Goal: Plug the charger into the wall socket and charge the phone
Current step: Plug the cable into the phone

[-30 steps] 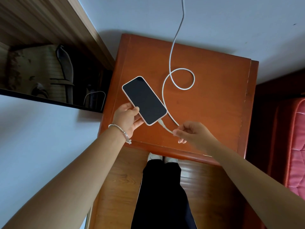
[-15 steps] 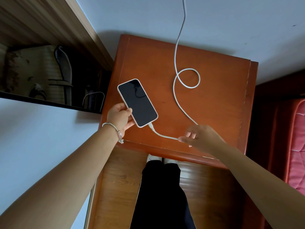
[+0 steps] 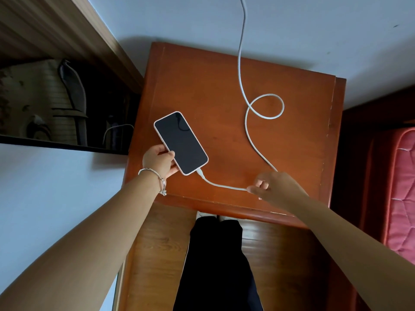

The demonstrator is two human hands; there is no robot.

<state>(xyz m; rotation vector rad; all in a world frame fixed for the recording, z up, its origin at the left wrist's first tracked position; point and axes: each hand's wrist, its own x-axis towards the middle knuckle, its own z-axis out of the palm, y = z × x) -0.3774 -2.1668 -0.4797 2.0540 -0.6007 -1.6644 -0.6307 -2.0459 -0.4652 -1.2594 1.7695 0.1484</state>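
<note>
My L hand (image 3: pixel 158 161) gripping phone (image 3: pixel 180 142) at nightstand (image 3: pixel 202 86), my R hand (image 3: pixel 276 187) pinching white charger cable (image 3: pixel 226 187), plugged into phone, looped on top, dim shelf niche (image 3: pixel 98 113) at left, contents unclear

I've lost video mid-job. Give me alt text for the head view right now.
The left hand grips a dark-screened phone over a wooden nightstand, with a white cable plugged into its lower end. The right hand pinches that cable, which loops once and runs up the wall out of frame.
</note>
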